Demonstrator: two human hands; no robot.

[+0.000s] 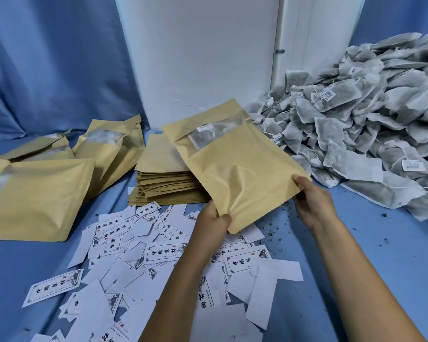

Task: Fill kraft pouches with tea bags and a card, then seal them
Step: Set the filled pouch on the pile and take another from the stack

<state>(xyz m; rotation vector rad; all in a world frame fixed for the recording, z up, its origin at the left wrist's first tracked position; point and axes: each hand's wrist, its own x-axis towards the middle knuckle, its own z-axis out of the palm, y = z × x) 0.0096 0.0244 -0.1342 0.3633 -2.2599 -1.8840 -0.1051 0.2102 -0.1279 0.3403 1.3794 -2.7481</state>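
A filled kraft pouch (235,159) with a clear window showing tea bags is lifted over the blue cloth, tilted, its near edge toward me. My left hand (211,222) pinches the near left corner, thumb on top. My right hand (311,197) grips the near right corner. A big heap of grey tea bags (371,119) lies at the right. White printed cards (163,253) are scattered in front of me. A stack of flat empty kraft pouches (163,178) sits behind the cards, partly hidden by the held pouch.
Several filled kraft pouches (40,193) lie at the left on the blue cloth (381,255). A white wall panel (203,58) stands behind. Loose tea crumbs (274,225) dot the cloth near my right wrist.
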